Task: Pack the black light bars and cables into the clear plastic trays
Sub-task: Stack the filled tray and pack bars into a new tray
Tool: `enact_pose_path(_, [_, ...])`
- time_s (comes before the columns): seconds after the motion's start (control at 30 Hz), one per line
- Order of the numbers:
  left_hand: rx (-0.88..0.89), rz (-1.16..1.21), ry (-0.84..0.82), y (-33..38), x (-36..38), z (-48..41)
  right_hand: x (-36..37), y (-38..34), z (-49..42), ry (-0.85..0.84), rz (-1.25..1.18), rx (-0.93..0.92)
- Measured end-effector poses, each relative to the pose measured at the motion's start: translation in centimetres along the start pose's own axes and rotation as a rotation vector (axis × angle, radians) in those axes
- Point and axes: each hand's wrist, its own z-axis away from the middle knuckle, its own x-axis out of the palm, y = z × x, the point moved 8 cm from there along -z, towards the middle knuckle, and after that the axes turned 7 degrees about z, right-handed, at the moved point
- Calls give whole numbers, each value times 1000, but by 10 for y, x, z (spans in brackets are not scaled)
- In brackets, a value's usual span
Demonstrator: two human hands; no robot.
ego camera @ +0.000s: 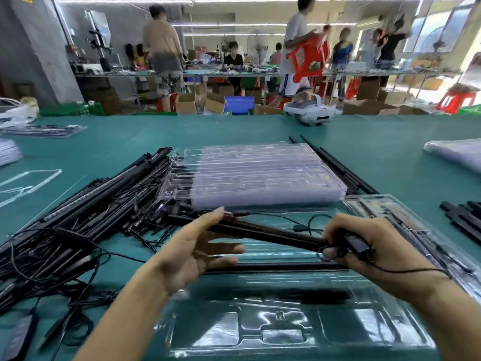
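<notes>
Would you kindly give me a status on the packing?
Left hand open, steadying light bar. Right hand grips its end, cable too. Tray below, one seated bar.

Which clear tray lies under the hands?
The open clear plastic tray nearest the camera, one black bar in it; the clear tray stack sits behind, another tray right.
</notes>
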Motion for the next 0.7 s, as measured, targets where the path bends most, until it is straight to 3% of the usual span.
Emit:
enact_pose_path(0.23, [131,-44,264,-9,-55,33,14,13,27,-159,122,110])
enact_pose_path(0.53, [378,-950,369,2,-61,50,17,26,43,-99,-57,232])
enact_pose_path(0.7, [457,-1252,416,-9,-47,52,21,34,43,-157,105,254])
